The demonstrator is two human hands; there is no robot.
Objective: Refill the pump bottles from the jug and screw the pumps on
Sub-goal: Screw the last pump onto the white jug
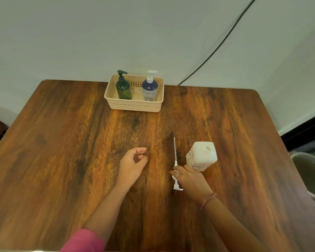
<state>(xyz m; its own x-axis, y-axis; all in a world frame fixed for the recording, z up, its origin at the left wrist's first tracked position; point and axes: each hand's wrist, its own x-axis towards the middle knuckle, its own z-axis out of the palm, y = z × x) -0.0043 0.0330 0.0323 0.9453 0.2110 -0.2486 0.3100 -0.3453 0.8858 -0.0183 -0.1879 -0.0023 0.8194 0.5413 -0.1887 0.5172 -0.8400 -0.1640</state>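
Observation:
A white square jug (pixel 201 155) stands on the table at the right, its round mouth uncapped. Just left of it a white pump (pixel 175 157) with a long dip tube lies flat, tube pointing away from me. My right hand (pixel 191 180) lies over the pump's collar, fingers curled around it, with the thumb near the jug's base. My left hand (pixel 133 164) hovers over the table's middle, fingers loosely apart and holding nothing. A dark green pump bottle (pixel 123 88) and a blue-and-white pump bottle (pixel 149 90) stand in the basket, both with pumps on.
The beige plastic basket (pixel 135 106) sits at the far edge of the wooden table (pixel 62 151), against the wall. A black cable (pixel 225 37) runs down the wall at the right. A pale round object (pixel 311 171) stands off the table's right side.

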